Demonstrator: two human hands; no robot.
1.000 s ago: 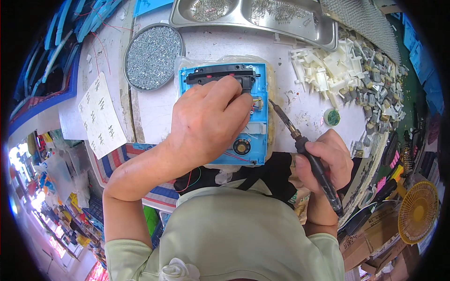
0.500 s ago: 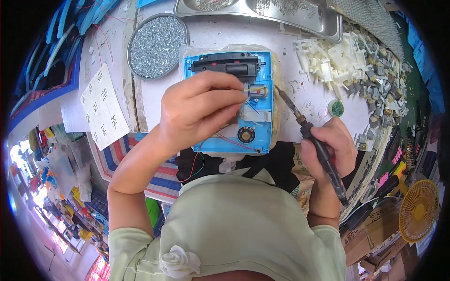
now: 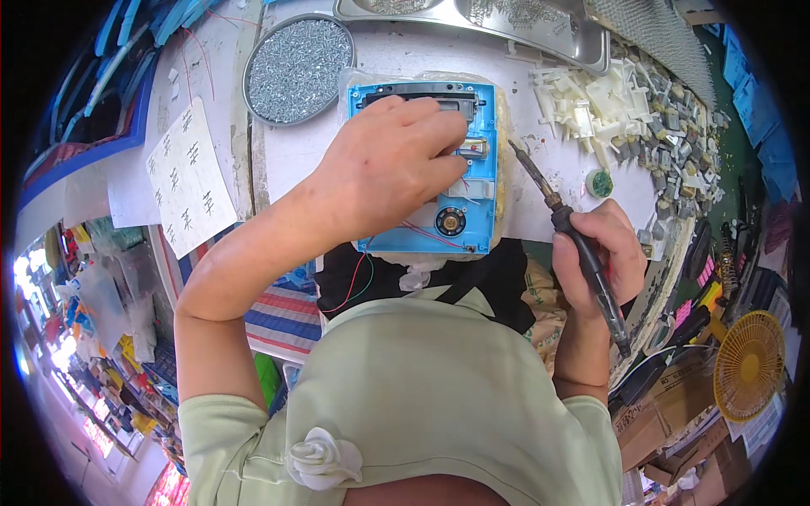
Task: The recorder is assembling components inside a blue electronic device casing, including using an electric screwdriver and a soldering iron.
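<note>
A blue plastic housing (image 3: pixel 481 228) lies open on a pale, padded base on the bench. In it are a black part (image 3: pixel 418 88) along the far edge, a small motor (image 3: pixel 475 148), a whitish piece (image 3: pixel 477 189) and a round speaker (image 3: pixel 450 222). Over the housing's left half my left hand (image 3: pixel 392 164) is closed, fingers bent at the black part and the motor; what they hold is hidden. My right hand (image 3: pixel 603 257) grips a soldering iron (image 3: pixel 588 261), its tip up and left, apart from the housing. Red and green wires (image 3: pixel 364 278) hang off the near edge.
A round tray of small metal screws (image 3: pixel 299 72) stands far left, a compartmented metal tray (image 3: pixel 472 21) behind. White plastic parts (image 3: pixel 586 105) and small motors (image 3: pixel 683 152) are heaped right, near a green-filled round container (image 3: pixel 599 183). A written paper sheet (image 3: pixel 190 181) lies left.
My left hand has moved farther up over the housing, from beside the motor toward the black part. The soldering iron stays in my right hand. The whole view has shifted slightly.
</note>
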